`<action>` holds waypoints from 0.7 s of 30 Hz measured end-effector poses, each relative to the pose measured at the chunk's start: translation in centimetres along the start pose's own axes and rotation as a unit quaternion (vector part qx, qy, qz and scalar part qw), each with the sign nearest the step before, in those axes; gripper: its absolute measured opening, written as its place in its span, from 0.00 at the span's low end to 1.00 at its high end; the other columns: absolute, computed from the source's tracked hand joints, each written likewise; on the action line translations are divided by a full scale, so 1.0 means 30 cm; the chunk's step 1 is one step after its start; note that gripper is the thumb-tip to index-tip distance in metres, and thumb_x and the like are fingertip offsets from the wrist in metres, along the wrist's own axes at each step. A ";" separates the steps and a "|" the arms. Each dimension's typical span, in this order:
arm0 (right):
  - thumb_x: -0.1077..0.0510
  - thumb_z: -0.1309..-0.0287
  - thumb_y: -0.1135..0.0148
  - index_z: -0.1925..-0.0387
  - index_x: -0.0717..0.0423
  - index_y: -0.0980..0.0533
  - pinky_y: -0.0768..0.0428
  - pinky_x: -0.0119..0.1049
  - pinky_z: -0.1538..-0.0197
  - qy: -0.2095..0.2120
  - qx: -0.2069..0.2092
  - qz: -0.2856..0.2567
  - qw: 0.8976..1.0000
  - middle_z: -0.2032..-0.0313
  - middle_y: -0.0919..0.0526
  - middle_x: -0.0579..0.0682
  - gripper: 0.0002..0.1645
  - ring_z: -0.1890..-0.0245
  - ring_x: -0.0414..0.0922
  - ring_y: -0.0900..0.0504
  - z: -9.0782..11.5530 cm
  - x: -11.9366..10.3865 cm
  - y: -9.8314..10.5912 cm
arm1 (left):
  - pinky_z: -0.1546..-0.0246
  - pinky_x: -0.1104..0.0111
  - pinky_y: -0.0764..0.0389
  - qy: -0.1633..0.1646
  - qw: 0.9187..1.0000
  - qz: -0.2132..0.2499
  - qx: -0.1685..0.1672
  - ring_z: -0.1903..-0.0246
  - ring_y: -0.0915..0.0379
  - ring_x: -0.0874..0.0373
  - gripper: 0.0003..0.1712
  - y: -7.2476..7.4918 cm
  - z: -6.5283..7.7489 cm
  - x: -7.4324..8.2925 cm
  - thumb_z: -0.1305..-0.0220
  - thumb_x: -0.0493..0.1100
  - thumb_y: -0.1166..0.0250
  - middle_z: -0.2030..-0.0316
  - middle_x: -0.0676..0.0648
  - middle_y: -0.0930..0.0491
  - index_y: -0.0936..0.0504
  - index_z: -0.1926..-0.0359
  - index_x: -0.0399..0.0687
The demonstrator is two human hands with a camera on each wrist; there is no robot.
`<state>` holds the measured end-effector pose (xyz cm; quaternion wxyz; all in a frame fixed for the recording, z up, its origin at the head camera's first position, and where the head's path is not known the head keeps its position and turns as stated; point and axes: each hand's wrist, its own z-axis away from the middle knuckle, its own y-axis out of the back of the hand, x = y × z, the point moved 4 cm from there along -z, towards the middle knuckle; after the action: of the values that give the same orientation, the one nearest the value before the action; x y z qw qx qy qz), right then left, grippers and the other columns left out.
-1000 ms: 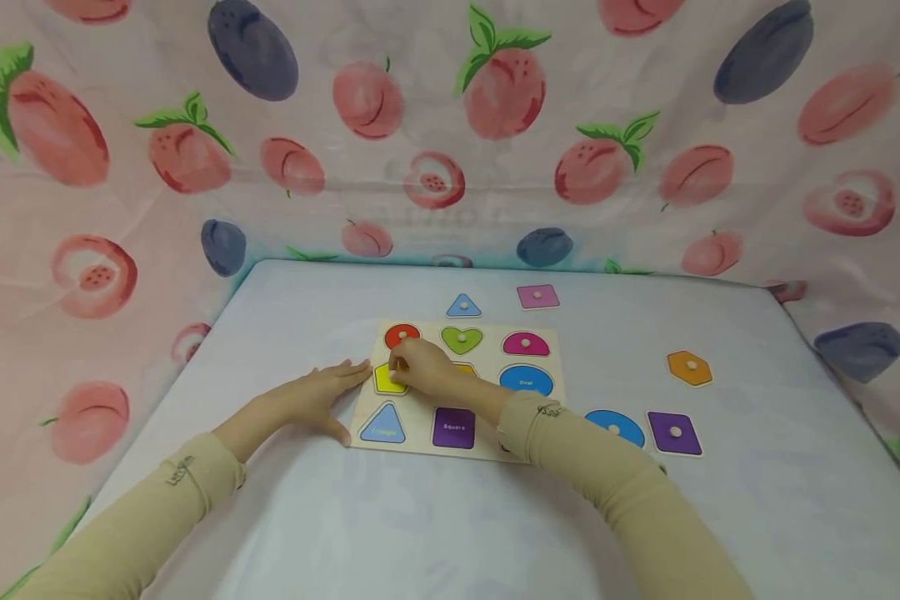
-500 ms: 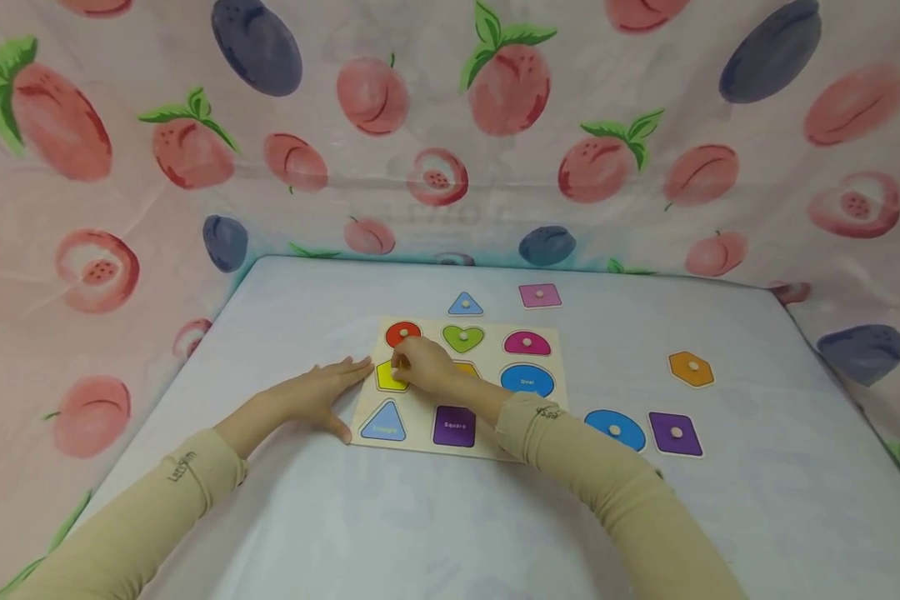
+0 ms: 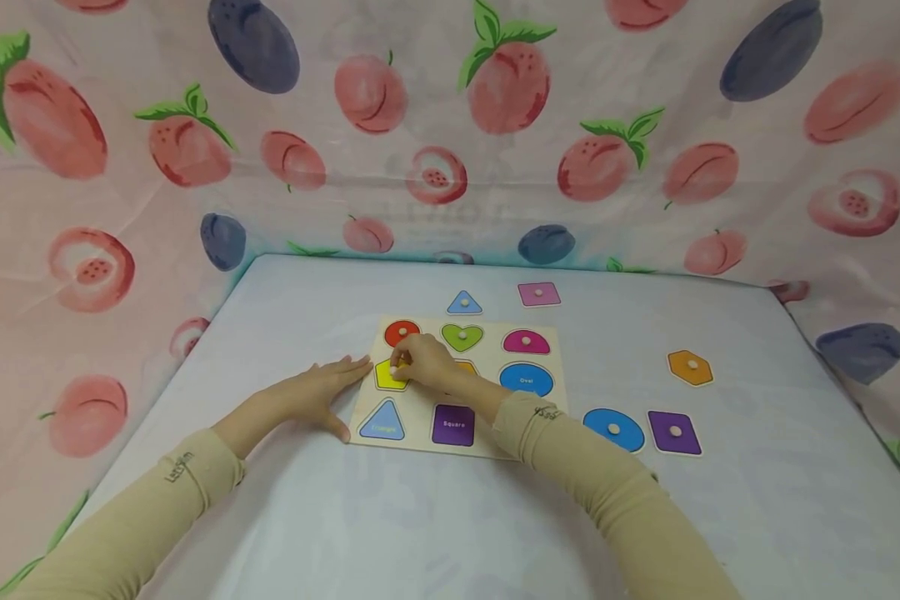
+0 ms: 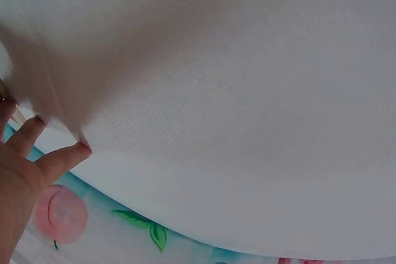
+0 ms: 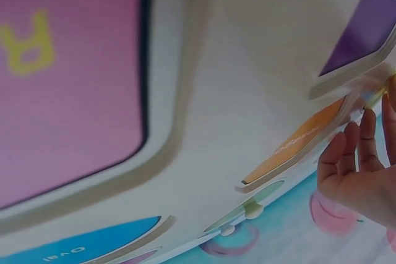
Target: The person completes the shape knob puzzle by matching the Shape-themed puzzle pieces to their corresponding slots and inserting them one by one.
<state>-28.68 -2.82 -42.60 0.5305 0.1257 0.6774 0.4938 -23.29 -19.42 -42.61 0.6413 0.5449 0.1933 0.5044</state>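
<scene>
A wooden shape puzzle board [image 3: 420,417] lies on the table. My left hand [image 3: 311,396] rests spread at its left edge, fingertips and thumb touching the edge; part of that hand [image 4: 25,171] shows in the left wrist view. Over the board's left middle, my right hand [image 3: 427,367] pinches the small knob of a yellow pentagon piece [image 3: 385,379] at its recess. Whether the piece sits fully flat is hidden. In the right wrist view my right hand [image 5: 359,171] is partly cut off at the edge. Red circle [image 3: 399,332], green heart [image 3: 461,337] and magenta semicircle [image 3: 526,342] pieces sit along the back row.
Loose knobbed pieces lie around the board: a light blue triangle [image 3: 464,303], a pink parallelogram [image 3: 532,294], an orange hexagon [image 3: 690,367], a blue oval [image 3: 607,429] and a purple square [image 3: 675,432]. A fruit-print cloth [image 3: 450,125] hangs behind the table.
The right hand stays at the yellow pentagon; its fingers have shifted slightly and the knob now shows between them. The left hand keeps its place at the board's edge.
</scene>
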 end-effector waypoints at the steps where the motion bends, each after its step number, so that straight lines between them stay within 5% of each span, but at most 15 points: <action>1: 0.57 0.46 0.33 0.67 0.55 0.18 0.37 0.27 0.67 -0.001 0.002 0.008 1.000 0.76 0.28 0.45 0.06 0.71 0.41 0.32 0.003 -0.005 0.002 | 0.37 0.34 0.49 -0.001 1.000 0.000 0.001 0.28 0.57 0.39 0.66 0.000 0.000 -0.001 0.64 0.61 0.24 0.26 0.44 0.51 0.48 0.28 0.43; 8: 0.55 0.44 0.34 0.66 0.52 0.17 0.31 0.40 0.55 0.006 0.011 0.076 0.997 0.75 0.22 0.46 0.06 0.67 0.44 0.27 0.015 -0.031 0.005 | 0.38 0.33 0.50 -0.004 1.000 0.005 0.001 0.28 0.57 0.39 0.67 -0.002 -0.002 -0.004 0.65 0.62 0.24 0.26 0.44 0.52 0.49 0.27 0.44; 14: 0.55 0.43 0.35 0.67 0.52 0.17 0.31 0.50 0.45 0.014 0.005 0.114 0.993 0.65 0.15 0.48 0.06 0.49 0.50 0.23 0.011 -0.042 0.007 | 0.37 0.34 0.50 0.000 1.000 0.008 -0.003 0.28 0.57 0.40 0.67 -0.004 -0.004 -0.003 0.64 0.62 0.24 0.26 0.45 0.52 0.49 0.27 0.45; 21: 0.54 0.42 0.36 0.65 0.52 0.17 0.32 0.45 0.50 0.035 -0.007 0.127 0.991 0.67 0.18 0.45 0.07 0.61 0.44 0.28 0.006 -0.052 0.018 | 0.37 0.34 0.49 0.004 1.000 0.005 -0.004 0.28 0.57 0.40 0.67 0.002 -0.001 -0.002 0.65 0.63 0.25 0.26 0.45 0.52 0.49 0.27 0.45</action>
<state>-28.08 -3.55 -41.24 0.4404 0.1894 0.6710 0.5657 -23.37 -19.47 -42.58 0.6402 0.5410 0.1910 0.5109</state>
